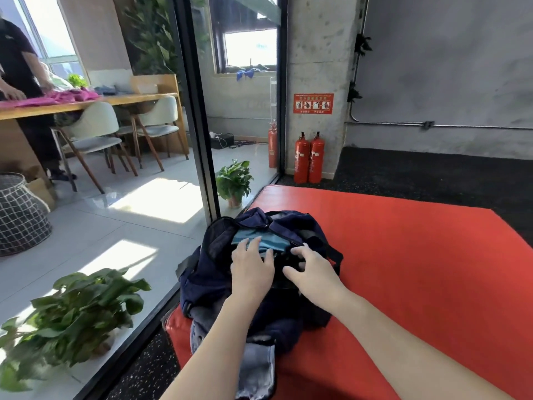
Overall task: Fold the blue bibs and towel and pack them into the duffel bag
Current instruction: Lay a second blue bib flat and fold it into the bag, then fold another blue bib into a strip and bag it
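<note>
A navy duffel bag (213, 272) lies open on the red mat (403, 255). Teal-blue folded cloth (272, 242) shows inside its mouth. My left hand (252, 264) rests flat on the bag's opening, fingers spread, fingertips touching the blue cloth. My right hand (311, 269) hovers at the bag's right side with fingers apart, over the dark opening edge; it grips nothing that I can see. A grey-blue denim-like cloth (256, 368) sticks out from under the near end of the bag.
A glass wall (199, 111) runs along the mat's left edge, with potted plants (72, 321) behind it. Two red fire extinguishers (308, 158) stand at the concrete pillar. Beyond the glass, a person stands at a wooden table (86, 102) with chairs.
</note>
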The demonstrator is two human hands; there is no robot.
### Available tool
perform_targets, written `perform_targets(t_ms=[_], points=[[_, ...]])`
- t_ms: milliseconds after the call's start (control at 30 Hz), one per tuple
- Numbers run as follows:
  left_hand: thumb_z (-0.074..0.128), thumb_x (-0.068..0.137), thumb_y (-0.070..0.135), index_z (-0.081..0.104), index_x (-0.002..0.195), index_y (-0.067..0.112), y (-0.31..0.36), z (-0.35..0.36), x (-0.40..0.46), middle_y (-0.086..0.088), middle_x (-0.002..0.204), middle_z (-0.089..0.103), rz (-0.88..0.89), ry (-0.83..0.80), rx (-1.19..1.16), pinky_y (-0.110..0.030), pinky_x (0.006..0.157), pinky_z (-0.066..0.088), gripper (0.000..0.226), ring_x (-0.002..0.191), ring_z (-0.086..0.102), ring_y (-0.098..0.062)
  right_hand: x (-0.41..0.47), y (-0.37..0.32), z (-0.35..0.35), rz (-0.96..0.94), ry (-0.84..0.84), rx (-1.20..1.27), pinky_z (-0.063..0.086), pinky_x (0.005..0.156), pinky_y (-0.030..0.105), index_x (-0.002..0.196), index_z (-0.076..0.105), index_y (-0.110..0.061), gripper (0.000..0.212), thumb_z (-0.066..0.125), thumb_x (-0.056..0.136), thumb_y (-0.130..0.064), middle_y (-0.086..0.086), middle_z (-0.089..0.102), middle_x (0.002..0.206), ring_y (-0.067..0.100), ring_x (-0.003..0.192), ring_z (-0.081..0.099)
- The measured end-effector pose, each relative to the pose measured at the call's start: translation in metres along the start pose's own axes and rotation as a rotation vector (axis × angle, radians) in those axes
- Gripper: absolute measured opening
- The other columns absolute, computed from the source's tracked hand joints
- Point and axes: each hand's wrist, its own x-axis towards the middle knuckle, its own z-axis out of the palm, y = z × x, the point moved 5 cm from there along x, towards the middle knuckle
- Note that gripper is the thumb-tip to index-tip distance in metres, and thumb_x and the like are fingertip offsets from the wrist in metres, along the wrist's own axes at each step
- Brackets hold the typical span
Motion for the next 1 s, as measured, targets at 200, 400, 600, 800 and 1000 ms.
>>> perform_targets(t_ms=[200,400,600,800,1000], points=[[0.062,0.097,0.025,0.061,0.133,0.011,0.075,0.001,-0.065,-0.006,0.132,0.058,0.144,0.043,-0.141,-0.025,0.107,0.031,0.039,0.126,0.051,-0.022,-0.088,0.044,-0.069,0.032,0.113,0.065,0.044,0.097,0.024,0.135,0.056,-0.024,0.044,0.065,0.093,-0.03,-0.004,0.057,0.128,0.011,0.112,0.058],[0.063,0.094,0.023,0.065,0.127,0.02,0.152,0.041,-0.15,0.004,0.115,0.064,0.277,0.009,-0.301,-0.033,0.095,0.05,0.032,0.1,0.062,-0.01,-0.183,0.131,-0.16,0.146,0.25,0.068,0.044,0.091,0.023,0.129,0.058,-0.025,0.037,0.067,0.093,-0.032,-0.008,0.06,0.123,0.008,0.107,0.06],[0.066,0.092,0.025,0.063,0.124,0.029,0.251,0.121,-0.246,0.014,0.107,0.063,0.53,-0.289,-0.312,-0.029,0.089,0.051,0.032,0.091,0.061,0.001,-0.27,0.219,-0.237,0.32,0.435,0.086,0.043,0.082,0.02,0.118,0.062,-0.024,0.028,0.07,0.091,-0.028,-0.009,0.066,0.107,0.009,0.093,0.064],[0.056,0.091,0.04,0.053,0.135,0.032,0.331,0.212,-0.346,0.005,0.111,0.066,0.72,-0.752,0.048,-0.04,0.094,0.051,0.044,0.103,0.063,-0.02,-0.357,0.306,-0.273,0.504,0.551,0.068,0.04,0.081,0.022,0.102,0.065,-0.026,0.015,0.072,0.09,-0.024,-0.008,0.066,0.094,0.01,0.091,0.06],[0.055,0.089,0.037,0.059,0.123,0.017,0.347,0.302,-0.435,-0.013,0.121,0.067,0.625,-0.998,0.214,-0.042,0.096,0.051,0.04,0.115,0.062,-0.034,-0.443,0.405,-0.276,0.762,0.533,0.087,0.04,0.075,0.026,0.098,0.061,-0.022,0.005,0.064,0.094,-0.023,0.0,0.068,0.097,0.019,0.094,0.062]])
